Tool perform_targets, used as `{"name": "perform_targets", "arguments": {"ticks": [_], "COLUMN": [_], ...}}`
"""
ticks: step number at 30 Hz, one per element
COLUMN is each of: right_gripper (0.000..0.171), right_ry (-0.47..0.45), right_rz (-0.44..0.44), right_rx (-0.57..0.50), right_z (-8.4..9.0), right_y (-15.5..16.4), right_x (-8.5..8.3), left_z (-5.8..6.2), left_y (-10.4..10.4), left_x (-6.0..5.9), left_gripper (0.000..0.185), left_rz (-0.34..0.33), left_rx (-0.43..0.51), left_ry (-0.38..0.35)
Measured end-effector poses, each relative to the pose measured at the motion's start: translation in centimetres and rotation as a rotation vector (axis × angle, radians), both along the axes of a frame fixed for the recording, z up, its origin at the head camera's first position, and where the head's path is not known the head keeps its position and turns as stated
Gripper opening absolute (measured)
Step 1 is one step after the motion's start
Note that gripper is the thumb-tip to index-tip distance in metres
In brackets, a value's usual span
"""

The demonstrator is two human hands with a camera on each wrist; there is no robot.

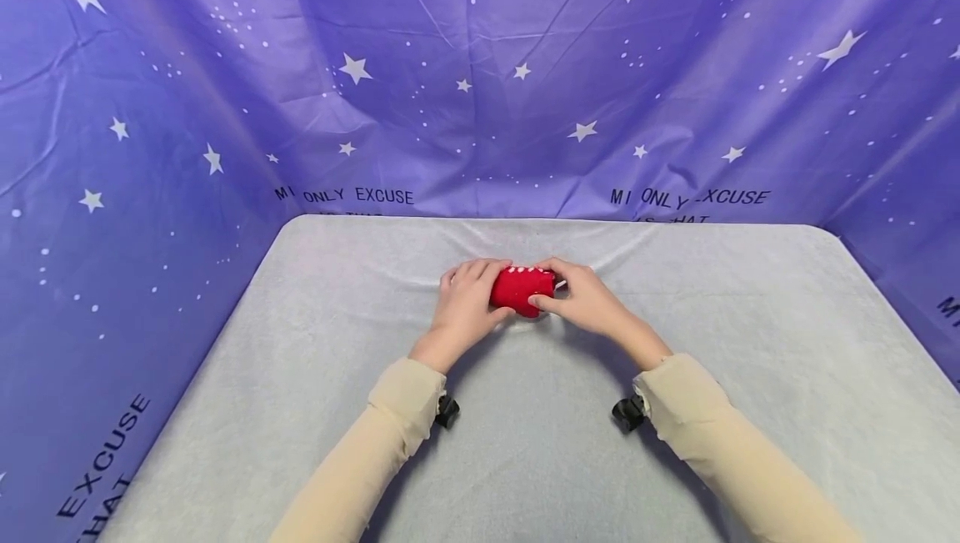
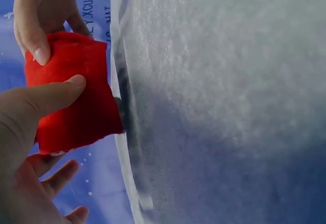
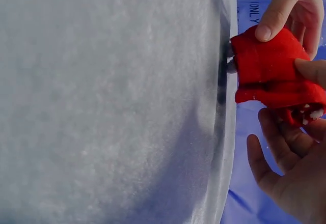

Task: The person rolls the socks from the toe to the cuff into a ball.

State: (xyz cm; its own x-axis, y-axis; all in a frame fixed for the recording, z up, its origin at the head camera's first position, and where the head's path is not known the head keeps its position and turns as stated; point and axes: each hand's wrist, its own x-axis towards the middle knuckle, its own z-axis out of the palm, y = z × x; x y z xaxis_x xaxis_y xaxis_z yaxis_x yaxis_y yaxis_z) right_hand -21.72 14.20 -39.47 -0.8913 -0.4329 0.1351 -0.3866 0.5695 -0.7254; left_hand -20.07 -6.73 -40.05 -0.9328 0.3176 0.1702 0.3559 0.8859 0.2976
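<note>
A small red soft cloth item (image 1: 517,291) with a row of white dots along its top edge is held just above the table between both hands. My left hand (image 1: 468,297) grips its left end, the thumb pressed on the near face. At the other end my right hand (image 1: 588,301) pinches it between thumb and fingers. Something thin and white shows beside the right fingers. In the right wrist view the red cloth (image 3: 270,66) looks folded or rolled, with white bits inside its open end. What kind of thing it is I cannot tell.
A pale grey cloth (image 1: 525,443) covers the table, wrinkled near the back edge. Purple curtains (image 1: 480,109) with white stars and lettering surround it on the back and sides. Black devices (image 1: 628,414) sit at both wrists, below the beige sleeves (image 1: 352,451).
</note>
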Motion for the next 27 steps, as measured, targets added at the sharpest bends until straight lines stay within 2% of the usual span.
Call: {"name": "perform_targets", "arguments": {"ticks": [4,11,16,19,22,27], "right_gripper": [0.04,0.04,0.039,0.036,0.035,0.032], "right_ry": [-0.052,-0.108,-0.132,-0.155,-0.173,-0.176], "right_rz": [-0.026,-0.05,-0.069,-0.069,-0.054,-0.037], "right_rx": [-0.008,0.0,-0.05,-0.131,-0.201,-0.25], "right_z": [0.2,0.6,1.0,1.1,1.1,1.2], "right_y": [0.2,0.5,0.5,0.6,0.9,1.7], "right_x": [0.5,1.2,1.8,2.1,2.3,3.0], "left_z": [0.2,0.3,0.4,0.3,0.2,-0.1], "left_y": [0.2,1.0,1.2,1.2,1.0,0.8], "left_x": [0.6,1.4,1.7,1.7,1.8,1.8], "left_gripper": [0.073,0.077,0.068,0.065,0.064,0.061], "left_rz": [-0.044,-0.1,-0.117,-0.094,-0.061,-0.01], "left_rx": [-0.031,-0.054,-0.012,0.068,0.185,0.457], "left_ry": [0.042,0.061,0.076,0.039,-0.027,-0.162]}}
